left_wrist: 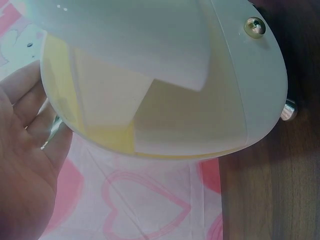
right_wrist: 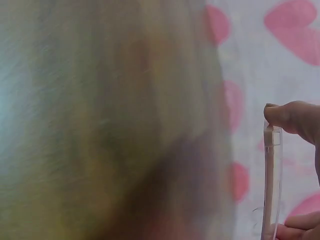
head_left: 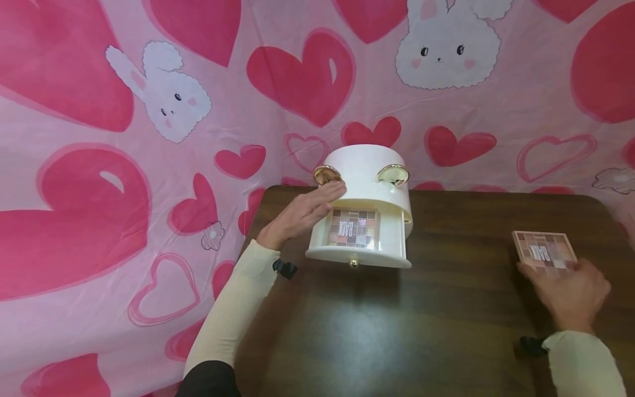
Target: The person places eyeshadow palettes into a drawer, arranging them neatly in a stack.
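Note:
A white, rounded cosmetic organizer [head_left: 372,187] stands at the back of the table. Its lower drawer [head_left: 382,259] is pulled out, and an eyeshadow palette marked BACK [head_left: 353,227] lies inside. My left hand [head_left: 303,212] is at the organizer's left side, fingers extended toward the left gold handle [head_left: 326,174]. In the left wrist view that hand [left_wrist: 25,145] touches the organizer's curved rim with straight fingers. Over on the right, my right hand [head_left: 570,289] holds a second eyeshadow palette [head_left: 543,248] by its sides. The right wrist view shows this palette edge-on [right_wrist: 270,180] between thumb and fingers.
The dark wooden table [head_left: 342,331] carries the organizer. Pink fabric with hearts and rabbits [head_left: 188,165] hangs behind and to the left, close to the table's edges. A second gold handle [head_left: 393,174] and a small gold knob [head_left: 353,263] stick out from the organizer.

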Motion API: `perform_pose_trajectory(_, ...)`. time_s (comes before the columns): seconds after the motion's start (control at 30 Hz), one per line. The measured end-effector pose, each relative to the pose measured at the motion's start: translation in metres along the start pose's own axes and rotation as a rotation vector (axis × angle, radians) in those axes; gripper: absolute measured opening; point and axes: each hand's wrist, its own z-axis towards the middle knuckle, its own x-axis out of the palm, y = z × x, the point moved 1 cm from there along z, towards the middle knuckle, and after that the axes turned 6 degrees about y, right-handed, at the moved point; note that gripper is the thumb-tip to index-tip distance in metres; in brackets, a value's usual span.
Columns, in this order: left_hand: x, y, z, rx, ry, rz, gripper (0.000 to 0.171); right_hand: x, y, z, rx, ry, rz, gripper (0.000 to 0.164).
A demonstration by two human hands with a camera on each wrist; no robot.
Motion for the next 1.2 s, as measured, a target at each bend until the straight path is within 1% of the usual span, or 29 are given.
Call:
perform_pose_trajectory(0.07, -0.001, -0.001, 0.0, -0.004, 0.003, 0.006, 0.072, -0.005, 0.01, 0.0, -0.018, 0.018, 0.015, 0.092)
perform_pose_trajectory(0.13, -0.001, -0.002, -0.001, -0.007, 0.006, 0.008, 0.075, -0.01, 0.02, -0.001, -0.023, 0.055, 0.032, 0.095)
perform_pose_trajectory(0.23, -0.001, -0.002, -0.001, -0.006, 0.008, 0.008, 0.075, -0.016, 0.036, -0.004, -0.061, 0.063, 0.059, 0.094)
perform_pose_trajectory(0.33, -0.001, -0.001, -0.001, -0.003, 0.007, 0.009, 0.072, -0.021, 0.053, -0.007, -0.133, 0.022, 0.082, 0.084)
perform_pose_trajectory(0.4, -0.001, -0.001, -0.001, -0.001, 0.007, 0.009, 0.07, -0.024, 0.064, -0.009, -0.181, 0.017, 0.092, 0.081)
perform_pose_trajectory(0.57, 0.0, 0.0, -0.001, -0.004, 0.008, 0.008, 0.069, -0.033, 0.091, -0.016, -0.27, 0.052, 0.106, 0.082)
perform_pose_trajectory(0.7, 0.0, 0.001, -0.001, 0.002, 0.007, 0.006, 0.068, -0.038, 0.11, -0.021, -0.326, 0.057, 0.113, 0.077)
perform_pose_trajectory(0.77, 0.0, 0.001, -0.001, 0.007, 0.005, 0.009, 0.067, -0.041, 0.119, -0.025, -0.338, 0.081, 0.113, 0.078)
perform_pose_trajectory(0.97, 0.0, 0.002, -0.001, 0.007, 0.0, 0.009, 0.067, -0.051, 0.146, -0.04, -0.357, 0.196, 0.135, 0.089)
perform_pose_trajectory(1.2, 0.0, 0.001, 0.0, -0.001, -0.001, 0.002, 0.07, -0.054, 0.175, -0.054, -0.445, 0.223, 0.166, 0.094)
